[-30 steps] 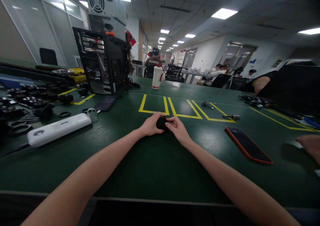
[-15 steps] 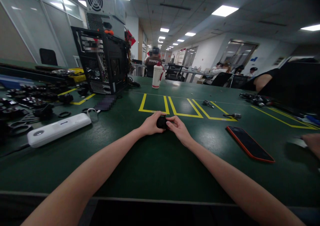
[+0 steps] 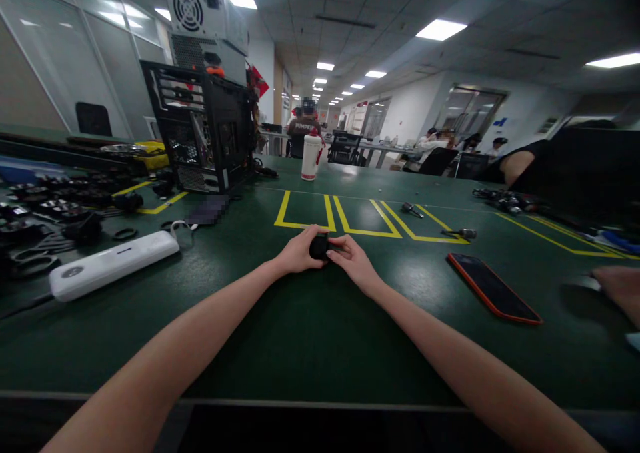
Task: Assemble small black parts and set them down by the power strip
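Both hands meet over the green table (image 3: 320,333), just in front of the yellow tape outlines. My left hand (image 3: 299,250) is wrapped round a small black part (image 3: 319,247) from its left side. From the right, my right hand (image 3: 353,262) pinches at the part's right edge with thumb and fingertips. Anything small between those right fingertips cannot be made out. The part's details are too dark to read.
Left: a white power strip (image 3: 115,264), many black parts (image 3: 83,226) and a computer case (image 3: 203,129). Ahead stands a white cup (image 3: 311,157). Right: an orange-edged phone (image 3: 493,287), two small metal-ended parts (image 3: 413,209), and another person's hand (image 3: 620,289).
The view has shifted slightly, moving the scene a little left. My hands keep their hold on the black part. The other person's hand at the right edge has moved a little inward.
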A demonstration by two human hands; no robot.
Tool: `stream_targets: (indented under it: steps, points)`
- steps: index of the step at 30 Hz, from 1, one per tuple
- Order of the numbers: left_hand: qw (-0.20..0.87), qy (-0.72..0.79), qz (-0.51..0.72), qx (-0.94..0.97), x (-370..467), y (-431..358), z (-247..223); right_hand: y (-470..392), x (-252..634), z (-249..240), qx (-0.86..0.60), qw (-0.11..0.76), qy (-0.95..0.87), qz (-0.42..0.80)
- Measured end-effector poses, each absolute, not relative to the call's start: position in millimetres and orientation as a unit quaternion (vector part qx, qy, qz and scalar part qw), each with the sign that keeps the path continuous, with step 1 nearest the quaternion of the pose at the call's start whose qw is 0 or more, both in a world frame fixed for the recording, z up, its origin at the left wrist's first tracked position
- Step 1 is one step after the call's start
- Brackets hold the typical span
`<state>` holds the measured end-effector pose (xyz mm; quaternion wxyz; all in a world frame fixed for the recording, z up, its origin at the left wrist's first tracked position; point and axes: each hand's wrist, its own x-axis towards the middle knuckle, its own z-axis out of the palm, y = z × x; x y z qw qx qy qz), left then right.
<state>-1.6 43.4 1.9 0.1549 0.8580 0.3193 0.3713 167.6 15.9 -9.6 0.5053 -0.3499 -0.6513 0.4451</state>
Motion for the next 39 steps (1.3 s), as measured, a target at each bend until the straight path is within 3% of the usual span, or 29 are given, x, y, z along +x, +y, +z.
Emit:
stream_targets:
  steps: [39]
  points:
    - [0.154,0.309,0.369,0.863,-1.9,44.9,2.2,18.0,167.5,-10.0,-0.358,0.512,-0.644,0.441]
